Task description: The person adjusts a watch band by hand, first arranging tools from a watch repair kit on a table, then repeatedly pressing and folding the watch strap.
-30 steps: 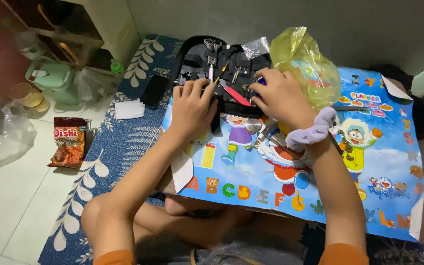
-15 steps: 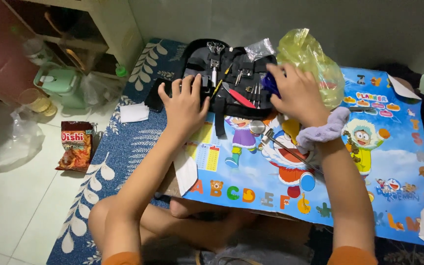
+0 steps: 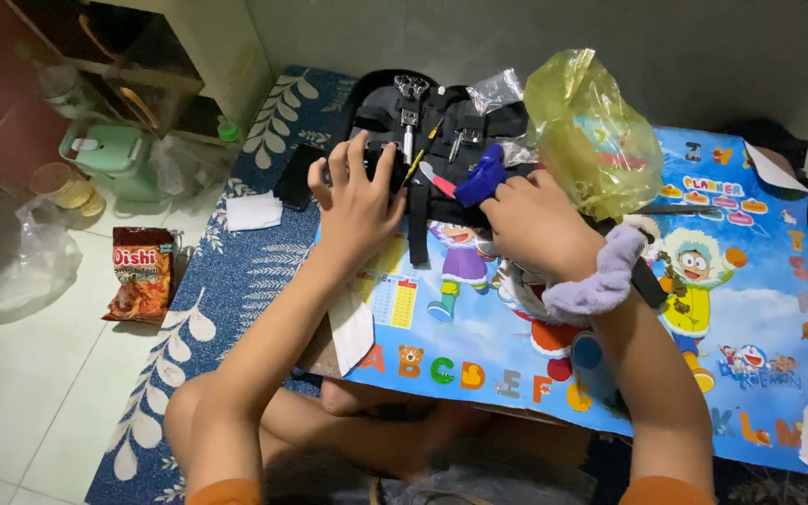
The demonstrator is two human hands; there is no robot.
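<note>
Low tabletop (image 3: 703,374) under colourful cartoon poster, tiled floor (image 3: 21,393) beside. Left hand (image 3: 357,201) spread flat on black fabric tool roll (image 3: 423,126). Right hand (image 3: 540,224) fingers pinching blue plastic-handled tool (image 3: 481,176), pointing toward 1 o'clock.

The right hand (image 3: 540,220) closes over the lower end of a blue tool (image 3: 481,176), hiding how its fingertips grip it. Under the spread fingers of the left hand (image 3: 357,201), part of the black tool pouch (image 3: 441,122) is covered. Small tools beyond the fingertips are too fine to identify. A yellow plastic bag (image 3: 591,140) masks whatever sits behind the right knuckles.
</note>
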